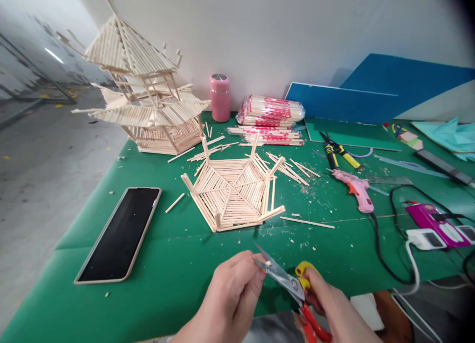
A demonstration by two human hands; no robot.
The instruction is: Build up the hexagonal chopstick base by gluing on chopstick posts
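Observation:
My right hand (pixel 326 298) grips scissors (pixel 285 282) with red and yellow handles, their blades spread and pointing up to the left. My left hand (pixel 233 288) is closed around a thin wooden stick (pixel 267 263); only its pale end shows, between the blades, and the rest is hidden in the fingers. Just beyond both hands lies a six-sided stick base (pixel 230 197) with short posts rising around its edge. Loose sticks (pixel 289 169) are scattered behind and beside it, and a single stick (pixel 307 222) lies to its right.
A tiered stick pagoda (pixel 148 100) stands at the back left, beside a pink flask (pixel 220 98) and wrapped stick bundles (pixel 270 113). A phone (pixel 120 234) lies left. To the right are pliers (pixel 337 152), a pink glue gun (pixel 354 188), cables and a magenta power box (pixel 438 224).

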